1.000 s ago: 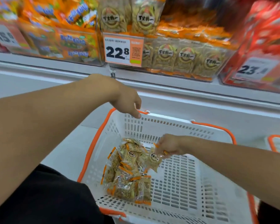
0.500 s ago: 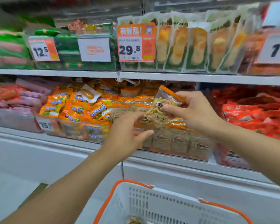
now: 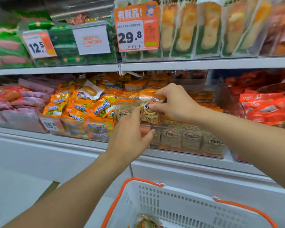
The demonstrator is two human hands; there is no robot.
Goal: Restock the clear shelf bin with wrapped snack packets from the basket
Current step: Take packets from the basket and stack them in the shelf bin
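Right hand [image 3: 176, 102]: pinches a wrapped snack packet [image 3: 150, 111] above the clear shelf bin [image 3: 187, 139] | Left hand [image 3: 130, 132]: fingers straight, grasping nothing, touching the bin's front left | Bin: on the middle shelf [image 3: 179, 153], holding matching packets | Basket [image 3: 171, 204]: white, orange-rimmed, below, more packets [image 3: 146, 222] inside

You're in a shop: shelves [image 3: 204, 64] stacked with packaged snacks, price tags [image 3: 137, 32], white basket [image 3: 179, 209] below.

Orange price tag [image 3: 137, 27] reading 有新品! and 29.8, shelf tag [image 3: 39, 45] reading 12.5, lower tag [image 3: 50, 125] reading 15.5
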